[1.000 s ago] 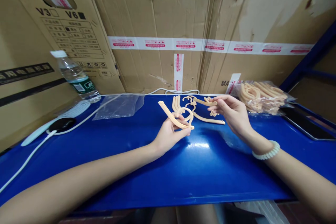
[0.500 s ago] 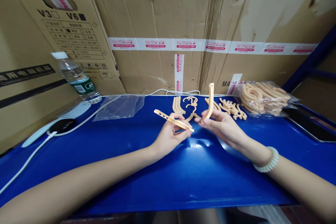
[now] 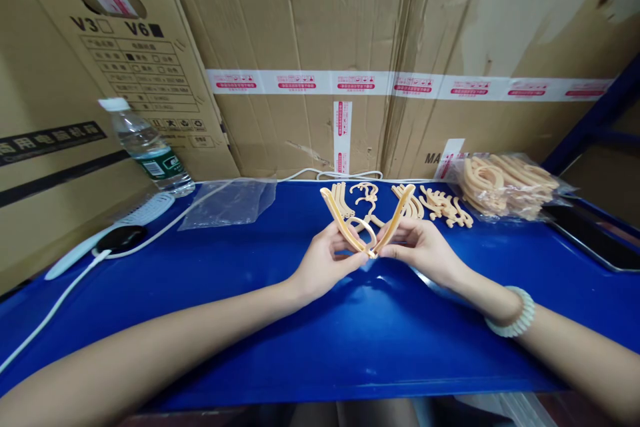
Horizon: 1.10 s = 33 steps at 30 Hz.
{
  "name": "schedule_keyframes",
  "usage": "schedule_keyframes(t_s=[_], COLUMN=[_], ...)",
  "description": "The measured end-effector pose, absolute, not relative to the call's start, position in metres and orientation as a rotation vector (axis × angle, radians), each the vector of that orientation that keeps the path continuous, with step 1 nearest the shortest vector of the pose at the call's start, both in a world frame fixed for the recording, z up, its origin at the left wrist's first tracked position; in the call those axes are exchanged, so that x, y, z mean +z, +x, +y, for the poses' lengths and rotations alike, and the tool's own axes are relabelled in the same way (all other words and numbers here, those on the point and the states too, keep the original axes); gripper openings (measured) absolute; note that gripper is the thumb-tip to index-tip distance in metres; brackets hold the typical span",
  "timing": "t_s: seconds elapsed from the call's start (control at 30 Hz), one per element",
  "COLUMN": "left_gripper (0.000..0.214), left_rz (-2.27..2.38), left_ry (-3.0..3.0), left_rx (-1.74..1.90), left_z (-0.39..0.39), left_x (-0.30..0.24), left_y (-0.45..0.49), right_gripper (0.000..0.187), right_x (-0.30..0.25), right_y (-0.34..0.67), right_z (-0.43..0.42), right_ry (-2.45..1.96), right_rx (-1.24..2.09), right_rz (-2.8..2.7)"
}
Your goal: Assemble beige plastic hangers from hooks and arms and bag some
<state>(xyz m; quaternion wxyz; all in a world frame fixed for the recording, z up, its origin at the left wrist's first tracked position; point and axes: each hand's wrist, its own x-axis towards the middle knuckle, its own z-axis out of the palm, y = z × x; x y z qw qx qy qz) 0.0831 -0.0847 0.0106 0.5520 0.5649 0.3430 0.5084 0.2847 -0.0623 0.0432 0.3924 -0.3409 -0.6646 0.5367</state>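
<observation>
Over the blue table (image 3: 310,347), my left hand (image 3: 325,260) pinches a beige plastic arm piece (image 3: 339,221) with a curved hook part at its lower end. My right hand (image 3: 423,247) pinches a second beige arm piece (image 3: 399,215). The two pieces meet at their lower ends between my fingertips and spread upward in a V. Behind my hands lie loose beige parts: a small row of arms (image 3: 339,197), curled hooks (image 3: 366,193) and a further heap (image 3: 440,205).
A clear bag of beige parts (image 3: 505,183) lies at the right rear, a dark tray (image 3: 595,240) beside it. An empty clear bag (image 3: 227,203), a water bottle (image 3: 147,147), a white cable (image 3: 60,297) and a black puck (image 3: 120,238) sit left. Cardboard boxes (image 3: 350,47) wall the back.
My right hand lifted a beige arm piece off the table and brought it toward my left hand. The two pieces, apart half a second ago, now touch at their lower ends.
</observation>
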Motion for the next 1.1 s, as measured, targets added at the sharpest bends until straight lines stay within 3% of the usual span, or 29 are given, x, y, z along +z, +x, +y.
schedule_keyframes(t_s=[0.3,0.6,0.83,0.97,1.1], left_gripper=[0.033,0.038,0.024,0.026,0.023], left_rz=[0.833,0.844,0.843,0.938,1.007], left_ry=[1.328,1.102,0.960,1.307,1.988], left_rx=[1.277,1.331,1.320,1.245,0.921], left_z=[-0.087,-0.066,-0.033,-0.023,-0.023], left_x=[0.012,0.032,0.047,0.051,0.051], left_y=[0.086,0.061,0.028,0.009,-0.001], right_gripper=[0.029,0.033,0.034,0.032,0.026], right_x=[0.040,0.070,0.088,0.090,0.092], right_y=[0.279,0.314,0.354,0.362,0.365], right_z=[-0.070,-0.041,-0.015,-0.010,-0.008], right_ry=[-0.959,-0.940,-1.076,-1.111,-1.116], right_rx=[1.194,1.148,0.707,0.482,0.439], right_rz=[-1.704,-1.702,-2.140,-2.450,-2.728])
